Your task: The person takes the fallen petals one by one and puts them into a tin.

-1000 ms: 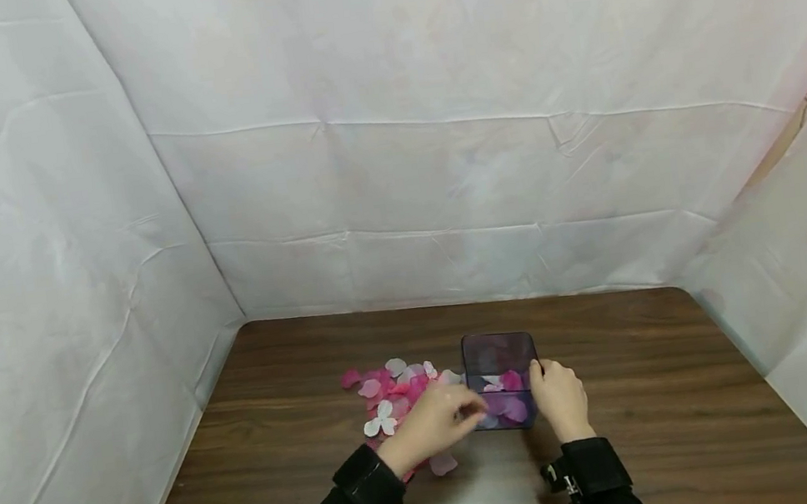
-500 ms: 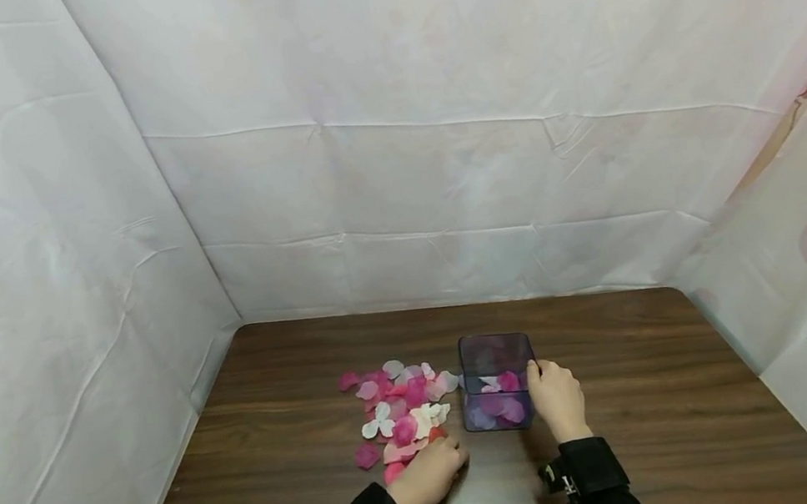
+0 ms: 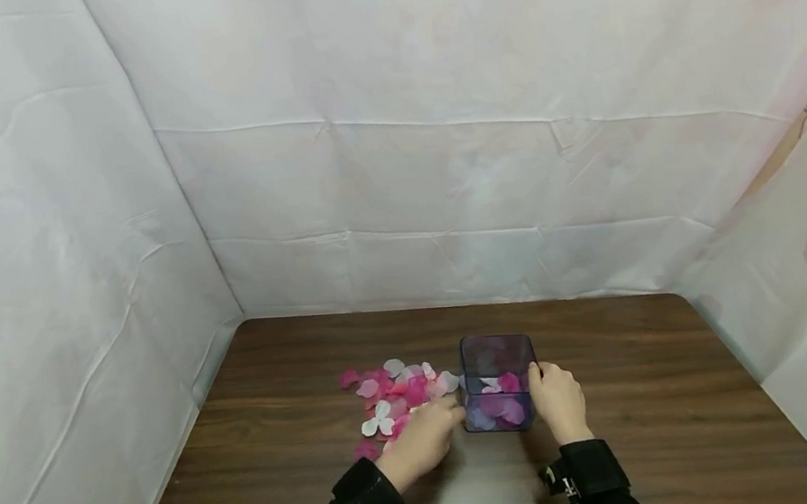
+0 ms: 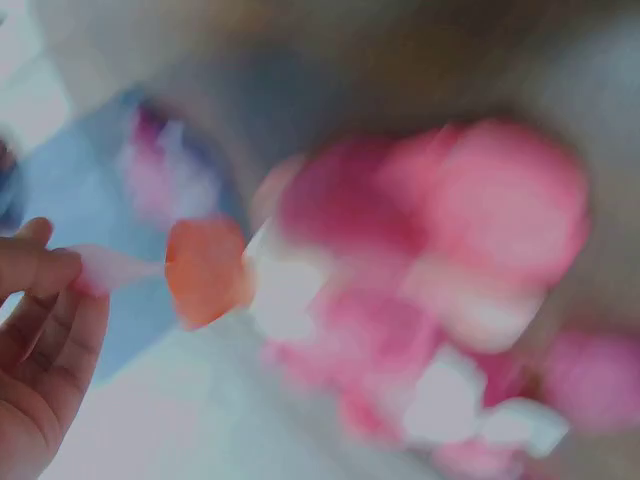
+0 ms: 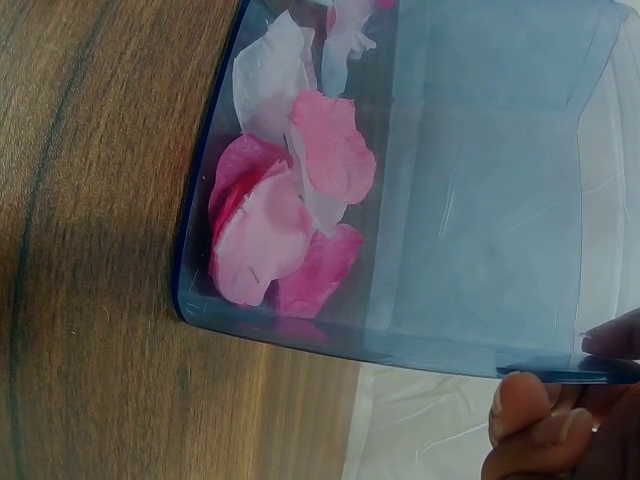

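Between left thumb and fingers, a pale pink petal (image 4: 105, 270) is pinched, as the left wrist view shows. Its tip meets an orange petal (image 4: 205, 272) in that view. In the head view the left hand (image 3: 425, 441) is over the right side of a loose petal pile (image 3: 414, 389), just left of a see-through bluish-purple box (image 3: 497, 351). The right hand (image 3: 561, 402) grips the box's right rim, thumb on one side and fingers on the other. Pink and white petals (image 5: 265, 235) lie inside the box, seen through its wall.
The brown wooden table (image 3: 662, 388) runs back to a white cloth wall (image 3: 393, 169). More white cloth hangs at left (image 3: 60, 286) and right. A white three-lobed petal piece (image 3: 377, 420) lies at the pile's left.
The left hand moved from beside the box down to the pile's near edge, then lifted up and slightly left, covering part of the pile. The right hand and box stay nearly still.
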{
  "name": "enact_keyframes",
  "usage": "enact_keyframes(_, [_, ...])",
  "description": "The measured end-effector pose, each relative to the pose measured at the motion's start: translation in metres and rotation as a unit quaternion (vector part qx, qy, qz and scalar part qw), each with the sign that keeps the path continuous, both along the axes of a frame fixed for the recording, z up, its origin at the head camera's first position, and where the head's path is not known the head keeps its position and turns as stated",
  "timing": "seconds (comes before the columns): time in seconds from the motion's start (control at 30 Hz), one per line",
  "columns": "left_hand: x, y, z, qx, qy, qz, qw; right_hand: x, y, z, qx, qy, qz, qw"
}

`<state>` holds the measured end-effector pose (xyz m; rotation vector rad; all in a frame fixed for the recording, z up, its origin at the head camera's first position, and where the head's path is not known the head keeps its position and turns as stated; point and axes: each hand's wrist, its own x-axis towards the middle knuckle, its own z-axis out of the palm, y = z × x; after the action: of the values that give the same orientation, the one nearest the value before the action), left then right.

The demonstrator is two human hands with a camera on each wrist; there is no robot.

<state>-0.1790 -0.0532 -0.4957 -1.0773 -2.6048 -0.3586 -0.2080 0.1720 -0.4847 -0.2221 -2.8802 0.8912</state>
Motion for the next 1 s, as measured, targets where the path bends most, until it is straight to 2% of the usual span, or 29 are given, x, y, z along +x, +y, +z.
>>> enact_keyframes(0.13, [-0.020,-0.007,0.038,0.082,0.026,0.012,0.9963,-0.001,0.001,0.000,-0.003,-0.007,0.000,1.000])
enact_keyframes(0.23, [-0.033,-0.007,0.060,0.124,0.027,0.011,0.9918,-0.002,0.001,-0.001,-0.003,-0.008,-0.001,1.000])
enact_keyframes(0.3, [-0.041,-0.002,0.070,0.130,0.024,-0.002,0.9913,-0.001,0.000,0.000,-0.003,-0.008,-0.003,1.000])
enact_keyframes(0.4, [-0.049,0.011,0.079,0.119,0.022,-0.016,0.9925,-0.001,-0.003,0.001,-0.003,-0.010,-0.003,1.000])
enact_keyframes(0.53, [-0.057,0.037,0.077,0.105,-0.015,-0.022,0.9941,0.000,-0.003,0.003,-0.008,-0.016,-0.002,1.000])
enact_keyframes(0.7, [-0.063,0.060,0.069,0.093,-0.088,-0.030,0.9913,0.001,-0.005,0.007,-0.006,-0.010,-0.002,1.000])
enact_keyframes(0.83, [-0.064,0.071,0.062,0.070,-0.142,-0.038,0.9866,0.002,-0.004,0.008,-0.001,-0.010,0.000,1.000])
enact_keyframes(1.0, [-0.064,0.076,0.053,0.010,-0.177,-0.020,0.9839,0.005,-0.004,0.007,-0.001,-0.008,0.002,1.000])
